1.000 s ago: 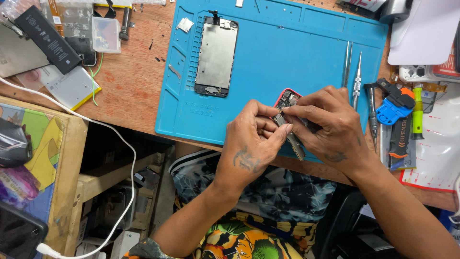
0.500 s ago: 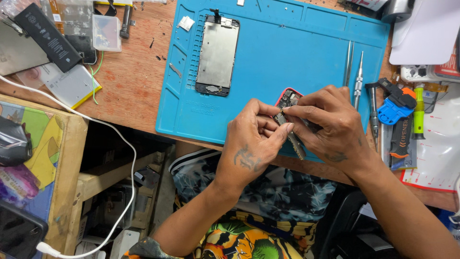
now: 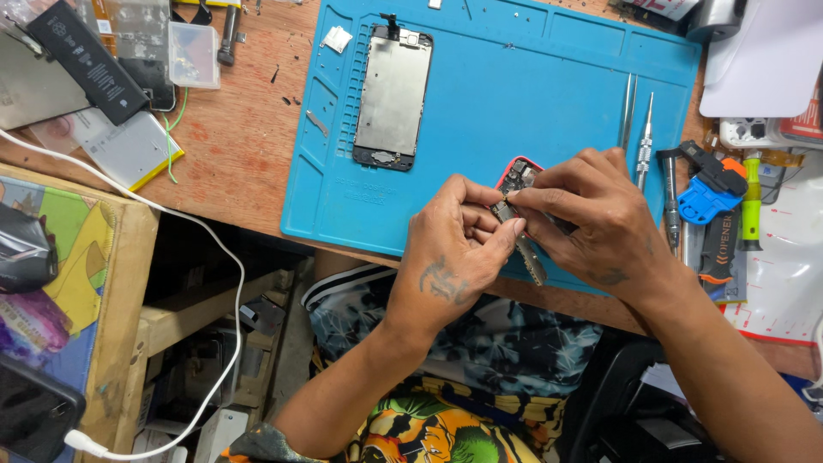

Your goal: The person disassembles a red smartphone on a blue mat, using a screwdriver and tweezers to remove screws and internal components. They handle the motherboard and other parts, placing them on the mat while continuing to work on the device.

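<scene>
While both hands pinch it, left hand [image 3: 454, 249] low, right hand [image 3: 591, 219] above, the narrow phone logic board [image 3: 521, 243] slants toward the person over the blue mat [image 3: 531, 94].

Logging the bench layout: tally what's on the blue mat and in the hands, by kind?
Screen assembly lying flat on the blue mat: 1
Red-edged phone body under the hands: 1
Narrow circuit board in the grip of left hand and right hand: 1
Tweezers: 1
Slim screwdriver: 1
Small silver shield: 1
Total: 6
</scene>
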